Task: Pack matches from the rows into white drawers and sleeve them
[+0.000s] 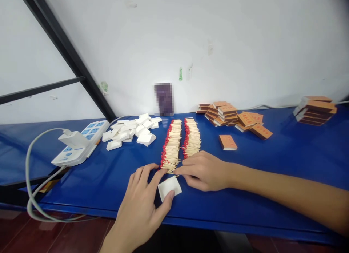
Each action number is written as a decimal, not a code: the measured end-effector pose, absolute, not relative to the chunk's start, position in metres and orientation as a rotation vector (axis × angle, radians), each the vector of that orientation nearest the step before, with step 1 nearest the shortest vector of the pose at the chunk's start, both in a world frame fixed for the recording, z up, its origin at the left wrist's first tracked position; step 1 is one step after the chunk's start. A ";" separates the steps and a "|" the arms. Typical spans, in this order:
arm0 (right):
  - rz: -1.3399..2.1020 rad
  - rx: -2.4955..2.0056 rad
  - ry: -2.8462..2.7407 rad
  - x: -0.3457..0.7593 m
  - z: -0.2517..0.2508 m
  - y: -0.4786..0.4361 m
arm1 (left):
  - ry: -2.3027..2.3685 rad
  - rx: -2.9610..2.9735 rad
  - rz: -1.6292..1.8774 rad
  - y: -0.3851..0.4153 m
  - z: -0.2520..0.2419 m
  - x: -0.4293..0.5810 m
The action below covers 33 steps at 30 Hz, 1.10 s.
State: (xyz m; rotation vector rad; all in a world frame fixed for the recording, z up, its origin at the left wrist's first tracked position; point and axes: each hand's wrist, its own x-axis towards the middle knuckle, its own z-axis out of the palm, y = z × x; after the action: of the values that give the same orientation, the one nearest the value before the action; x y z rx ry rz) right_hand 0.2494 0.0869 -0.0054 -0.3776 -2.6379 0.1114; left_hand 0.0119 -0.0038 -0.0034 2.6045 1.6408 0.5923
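My left hand (141, 200) reaches in from below. Its thumb presses on a small white matchbox tray (166, 186), and its index fingertip touches the near end of the left row of red-headed matches (171, 144). From the right comes my right hand (205, 171), its index finger stretched to the same near end and its thumb apart below. Nothing shows between its fingers. A second row of matches (192, 136) lies parallel, its near end partly behind my right hand. A few match ends show between the tray and my fingertips.
White trays (128, 129) lie heaped at left, near a power strip (81, 144) with a plug and looping cable. Orange matchbox covers (223, 113) are piled at the back, one box (228, 142) lies nearer, and a stack (316, 110) stands far right. The blue table's (259, 209) front edge is close.
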 end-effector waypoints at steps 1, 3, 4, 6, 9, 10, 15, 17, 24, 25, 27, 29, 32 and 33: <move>0.105 -0.358 -2.626 0.250 -0.005 0.087 | 1.641 2.603 0.590 -0.004 -0.003 0.012; 0.096 -0.335 -2.606 0.250 -0.005 0.087 | 1.634 2.601 0.583 -0.004 -0.003 0.012; 0.097 -0.333 -2.602 0.250 -0.005 0.087 | 1.628 2.601 0.576 -0.004 -0.003 0.013; 0.114 -0.346 -2.608 0.250 -0.005 0.087 | 1.618 2.601 0.565 -0.005 -0.002 0.013; 0.133 -0.347 -2.619 0.250 -0.005 0.086 | 1.612 2.597 0.553 -0.005 -0.001 0.012; 0.134 -0.341 -2.619 0.250 -0.005 0.086 | 1.610 2.597 0.549 -0.005 -0.001 0.012; 0.149 -0.327 -2.631 0.249 -0.005 0.086 | 1.591 2.606 0.527 -0.005 -0.002 0.011; 0.144 -0.333 -2.648 0.249 -0.005 0.086 | 1.575 2.611 0.545 -0.005 -0.002 0.011; 0.151 -0.408 -2.687 0.249 -0.007 0.085 | 1.510 2.561 0.596 -0.006 0.002 0.014; 0.154 -0.418 -2.679 0.250 -0.007 0.085 | 1.498 2.569 0.584 -0.007 0.003 0.015; 0.169 -0.448 -2.659 0.249 -0.007 0.084 | 1.477 2.583 0.567 -0.007 0.005 0.015; 0.194 -0.480 -2.652 0.249 -0.006 0.084 | 1.457 2.587 0.568 -0.009 0.006 0.015; 0.226 -0.487 -2.660 0.249 -0.005 0.084 | 1.427 2.561 0.577 -0.011 0.007 0.015; 0.229 -0.480 -2.660 0.250 -0.005 0.084 | 1.427 2.547 0.581 -0.011 0.006 0.016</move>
State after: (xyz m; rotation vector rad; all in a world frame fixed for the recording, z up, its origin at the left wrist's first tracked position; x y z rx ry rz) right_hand 0.2496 0.0839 -0.0051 -0.4797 -2.6602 0.2293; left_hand 0.0157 -0.0114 0.0063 2.5474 1.4274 0.5809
